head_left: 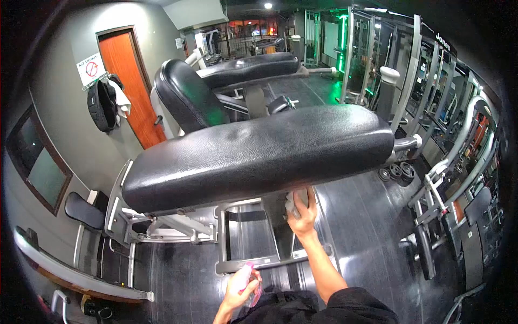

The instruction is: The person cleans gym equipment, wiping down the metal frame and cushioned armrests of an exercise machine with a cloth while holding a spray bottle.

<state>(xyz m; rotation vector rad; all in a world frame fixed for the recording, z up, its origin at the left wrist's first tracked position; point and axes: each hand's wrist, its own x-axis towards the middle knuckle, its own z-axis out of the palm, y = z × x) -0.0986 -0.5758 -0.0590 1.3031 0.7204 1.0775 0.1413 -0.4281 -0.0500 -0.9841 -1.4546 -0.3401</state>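
Black vinyl is filling most of the view here, a long padded bench top sitting crosswise right in front of the person. Below it, the right hand is gripping a bunched greyish cloth, fingers curling around it, and it's looking like the cloth is resting against the right side of the dark upright post holding up the pad. Can't really tell how firmly it's pressing, since the hand is hiding part of the contact.

Down low, the left hand is wrapping its fingers around a pinkish bottle, pink top pointing up, so it's hanging near the person's body, well apart from the post. Looks like a spray bottle, but the hand is covering too much to be sure.

My read: the step in hand is wiping the post, with the bottle just waiting its turn. IMO the next move is calling for flat, even pressure along that post, knuckles staying clear of the pad's underside, and the bottle staying clear of the silver base frame just beyond it.
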